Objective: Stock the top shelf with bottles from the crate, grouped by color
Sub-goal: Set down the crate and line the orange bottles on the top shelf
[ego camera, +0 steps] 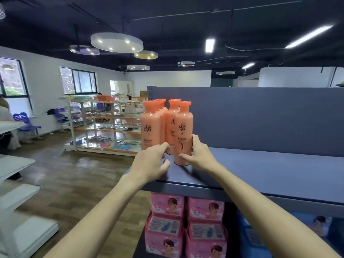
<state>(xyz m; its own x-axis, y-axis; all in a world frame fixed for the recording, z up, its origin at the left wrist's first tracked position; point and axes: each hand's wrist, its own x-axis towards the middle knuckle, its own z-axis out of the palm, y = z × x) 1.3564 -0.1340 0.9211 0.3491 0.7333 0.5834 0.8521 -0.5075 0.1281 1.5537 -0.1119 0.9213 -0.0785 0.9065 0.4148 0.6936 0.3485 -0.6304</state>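
Observation:
Several orange bottles (pixel 151 125) stand in a tight group at the left end of the dark blue top shelf (pixel 270 170). The nearest orange bottle (pixel 183 131) stands upright on the shelf, and my right hand (pixel 197 155) grips its lower part with thumb in front and fingers behind. My left hand (pixel 151 162) reaches in beside it with fingers curled, fingertips touching the base of the front-left bottle. The crate is out of sight.
Pink packaged boxes (pixel 167 220) fill the shelf below, with blue packs (pixel 314 231) to their right. The shelf's blue back panel (pixel 260 116) rises behind the bottles. White shelving (pixel 14 183) stands at the left across a wooden-floor aisle; people stand far back.

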